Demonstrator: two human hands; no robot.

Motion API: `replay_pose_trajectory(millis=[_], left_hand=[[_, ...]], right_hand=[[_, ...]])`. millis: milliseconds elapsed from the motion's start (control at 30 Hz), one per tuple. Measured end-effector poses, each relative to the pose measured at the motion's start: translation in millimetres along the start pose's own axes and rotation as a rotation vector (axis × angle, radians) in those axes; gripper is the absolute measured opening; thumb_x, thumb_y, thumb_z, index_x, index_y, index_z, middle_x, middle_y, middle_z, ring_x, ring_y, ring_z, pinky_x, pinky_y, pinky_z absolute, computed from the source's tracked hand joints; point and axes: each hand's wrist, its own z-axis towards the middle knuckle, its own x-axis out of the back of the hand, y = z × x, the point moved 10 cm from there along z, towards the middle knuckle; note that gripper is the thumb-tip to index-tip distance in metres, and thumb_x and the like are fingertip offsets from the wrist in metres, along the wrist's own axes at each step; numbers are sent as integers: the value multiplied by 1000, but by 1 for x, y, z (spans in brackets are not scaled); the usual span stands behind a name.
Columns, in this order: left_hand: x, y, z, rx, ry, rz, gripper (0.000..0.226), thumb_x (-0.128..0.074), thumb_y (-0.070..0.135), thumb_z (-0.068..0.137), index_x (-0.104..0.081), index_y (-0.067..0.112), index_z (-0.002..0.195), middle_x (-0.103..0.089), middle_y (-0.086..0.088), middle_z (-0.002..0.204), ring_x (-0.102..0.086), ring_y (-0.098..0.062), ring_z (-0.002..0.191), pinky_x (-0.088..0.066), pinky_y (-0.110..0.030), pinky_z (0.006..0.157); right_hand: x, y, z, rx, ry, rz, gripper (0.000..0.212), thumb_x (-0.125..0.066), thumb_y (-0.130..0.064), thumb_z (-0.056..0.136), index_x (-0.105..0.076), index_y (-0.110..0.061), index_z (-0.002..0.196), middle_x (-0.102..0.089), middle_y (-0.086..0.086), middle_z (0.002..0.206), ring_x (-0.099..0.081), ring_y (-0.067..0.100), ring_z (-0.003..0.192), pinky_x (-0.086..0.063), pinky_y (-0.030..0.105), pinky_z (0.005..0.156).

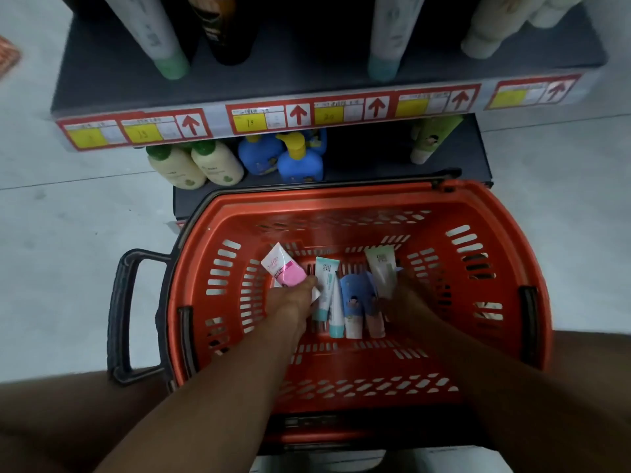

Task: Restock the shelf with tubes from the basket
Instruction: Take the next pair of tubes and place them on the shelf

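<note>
Reaching into the red basket (362,203), left hand (293,300) pinched the pink tube (285,268), right hand (404,298) gripped the pale green tube (382,268); best lifted straight up, clear of the neighbouring tubes (341,302).

Before me the dark shelf (112,80) carries tall tubes (160,39) standing cap-down and a black bottle (228,32). On the lower shelf (471,155) stand two cream bottles (194,165), blue pump bottles (290,158) and what looks like a pale green tube (430,141). My red basket (505,213) sits on the pale floor (68,233).
</note>
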Motion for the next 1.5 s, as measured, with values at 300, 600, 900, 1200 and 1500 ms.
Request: replay_pose_trajectory(millis=[300, 600, 900, 1200, 1500], left_hand=[[33, 48, -56, -405, 90, 478, 63, -89, 64, 62, -72, 18, 101, -75, 0, 94, -71, -21, 81, -57, -29, 68], [42, 83, -130, -712, 126, 593, 71, -79, 73, 51, -58, 26, 100, -71, 5, 89, -69, -21, 79, -61, -38, 74], [56, 124, -208, -874, 151, 524, 56, -86, 64, 69, -55, 25, 95, -65, 7, 87, -64, -16, 77, -47, -30, 61], [73, 170, -286, -1054, 202, 456, 59, -84, 65, 69, -54, 23, 96, -67, 6, 86, -66, -19, 78, -54, -35, 65], [92, 228, -362, -1166, 227, 341, 57, -81, 69, 67, -52, 27, 93, -67, 8, 86, -66, -16, 75, -53, -35, 64]], right_hand=[[40, -33, -41, 163, 97, -14, 62, -83, -34, 83, -52, -8, 129, -68, 13, 121, -68, 31, 107, -52, 32, 76], [94, -66, -94, 269, 223, -16, 59, -82, -34, 80, -44, -19, 123, -68, 8, 113, -68, 30, 100, -56, 42, 81], [156, -106, -149, 430, 391, 51, 57, -81, -37, 82, -43, -15, 119, -69, 10, 110, -69, 32, 95, -55, 40, 70], [227, -155, -202, 531, 535, 132, 57, -77, -40, 81, -43, -19, 122, -71, 6, 108, -68, 29, 97, -54, 39, 72], [297, -218, -245, 636, 637, 176, 59, -79, -42, 81, -42, -23, 122, -69, 3, 116, -67, 26, 104, -54, 38, 70]])
